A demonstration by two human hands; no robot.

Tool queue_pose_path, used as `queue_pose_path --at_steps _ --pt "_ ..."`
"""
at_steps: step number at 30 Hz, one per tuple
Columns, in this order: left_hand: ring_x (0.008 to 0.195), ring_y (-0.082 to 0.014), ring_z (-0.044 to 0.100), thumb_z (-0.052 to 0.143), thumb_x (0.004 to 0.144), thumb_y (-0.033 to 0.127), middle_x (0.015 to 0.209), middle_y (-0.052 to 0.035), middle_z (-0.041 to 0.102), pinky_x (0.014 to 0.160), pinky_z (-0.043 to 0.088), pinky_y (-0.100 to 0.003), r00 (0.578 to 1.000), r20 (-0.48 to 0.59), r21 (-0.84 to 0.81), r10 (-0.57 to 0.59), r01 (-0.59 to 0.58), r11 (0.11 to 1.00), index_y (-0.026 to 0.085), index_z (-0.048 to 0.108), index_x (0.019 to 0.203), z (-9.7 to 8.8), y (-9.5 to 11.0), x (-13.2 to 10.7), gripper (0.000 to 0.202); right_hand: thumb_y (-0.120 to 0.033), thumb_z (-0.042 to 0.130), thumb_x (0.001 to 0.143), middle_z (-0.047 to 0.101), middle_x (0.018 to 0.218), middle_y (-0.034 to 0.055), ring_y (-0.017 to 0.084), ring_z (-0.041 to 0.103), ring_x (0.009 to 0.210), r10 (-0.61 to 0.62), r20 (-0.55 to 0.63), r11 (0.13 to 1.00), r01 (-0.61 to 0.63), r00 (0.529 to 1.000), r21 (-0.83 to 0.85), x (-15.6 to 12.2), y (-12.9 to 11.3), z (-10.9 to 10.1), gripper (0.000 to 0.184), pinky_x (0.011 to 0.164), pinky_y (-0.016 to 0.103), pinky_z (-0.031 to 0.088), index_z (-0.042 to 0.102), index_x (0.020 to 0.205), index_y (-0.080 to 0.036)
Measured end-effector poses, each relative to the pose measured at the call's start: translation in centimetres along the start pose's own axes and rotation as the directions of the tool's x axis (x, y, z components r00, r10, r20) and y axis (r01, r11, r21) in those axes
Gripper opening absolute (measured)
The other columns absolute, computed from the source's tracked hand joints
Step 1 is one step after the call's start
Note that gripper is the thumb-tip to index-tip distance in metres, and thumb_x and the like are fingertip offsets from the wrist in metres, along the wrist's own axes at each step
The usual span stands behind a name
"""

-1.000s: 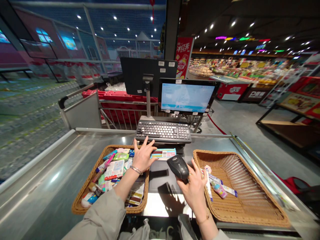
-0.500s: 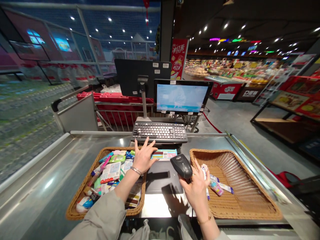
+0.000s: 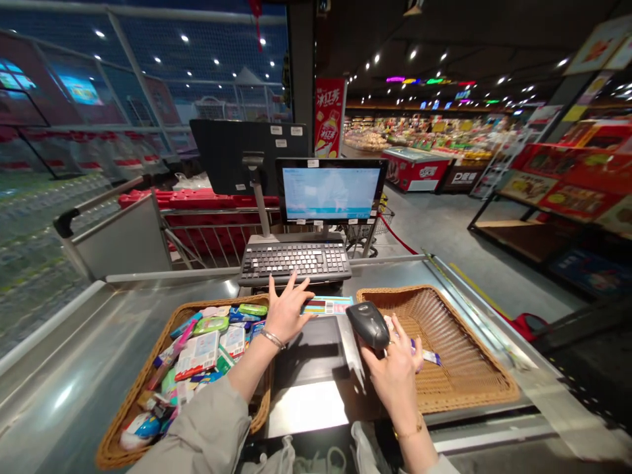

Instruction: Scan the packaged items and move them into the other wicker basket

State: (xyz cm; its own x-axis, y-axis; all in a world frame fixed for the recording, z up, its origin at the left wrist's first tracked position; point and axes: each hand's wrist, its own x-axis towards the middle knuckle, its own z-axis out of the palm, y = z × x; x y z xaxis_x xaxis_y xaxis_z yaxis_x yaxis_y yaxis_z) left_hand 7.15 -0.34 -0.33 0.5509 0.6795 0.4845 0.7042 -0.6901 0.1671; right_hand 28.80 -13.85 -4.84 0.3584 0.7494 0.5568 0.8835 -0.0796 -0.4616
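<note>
My left hand is spread open, its fingers reaching over the front edge of the grey keyboard and resting by a flat blue packet with a barcode. My right hand grips the black handheld barcode scanner, whose head points toward that packet. The left wicker basket holds several small colourful packets. Behind my right hand, the right wicker basket holds a few small items.
A lit touchscreen monitor and a black rear display stand behind the keyboard. A dark scanner plate lies on the steel checkout counter. Red shopping carts sit beyond; store shelves fill the right.
The view has swung to the right, so everything has shifted left in frame. My right hand has lifted the scanner slightly toward the blue packet. My left hand stays spread by the keyboard.
</note>
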Motion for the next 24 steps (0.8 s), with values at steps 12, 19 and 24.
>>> queue_pose_path --at_steps 12,19,24 --pt "0.142 -0.0349 0.031 0.069 0.080 0.032 0.138 -0.0083 0.057 0.110 -0.006 -0.074 0.996 0.035 -0.047 0.077 -0.075 0.996 0.025 0.063 0.108 1.5 3.5 2.8 0.029 -0.057 0.052 0.082 0.071 0.110 0.0109 0.030 0.049 0.127 0.195 -0.112 0.981 -0.193 0.974 0.024 0.5 3.6 -1.8 0.041 0.110 0.060 0.010 0.070 0.090 -0.021" --pt "0.141 -0.0357 0.033 0.069 0.080 0.033 0.136 -0.0112 0.058 0.110 -0.005 -0.075 0.989 0.031 -0.068 0.146 -0.143 0.987 0.025 0.064 0.109 3.2 5.1 4.4 0.031 -0.061 0.050 0.082 0.069 0.115 0.0134 0.030 0.049 0.126 0.299 -0.149 0.953 -0.302 0.943 0.005 0.4 6.1 -3.0 0.047 0.111 0.060 0.011 0.070 0.089 -0.020" --pt "0.141 -0.0349 0.032 0.069 0.079 0.031 0.136 -0.0109 0.058 0.110 -0.007 -0.074 0.979 0.046 -0.084 0.198 -0.193 0.978 0.025 0.064 0.109 4.7 6.4 5.4 0.031 -0.064 0.050 0.080 0.069 0.113 0.0137 0.031 0.049 0.126 0.350 -0.148 0.934 -0.357 0.925 -0.020 0.3 7.6 -3.7 0.049 0.110 0.060 0.011 0.071 0.081 -0.020"
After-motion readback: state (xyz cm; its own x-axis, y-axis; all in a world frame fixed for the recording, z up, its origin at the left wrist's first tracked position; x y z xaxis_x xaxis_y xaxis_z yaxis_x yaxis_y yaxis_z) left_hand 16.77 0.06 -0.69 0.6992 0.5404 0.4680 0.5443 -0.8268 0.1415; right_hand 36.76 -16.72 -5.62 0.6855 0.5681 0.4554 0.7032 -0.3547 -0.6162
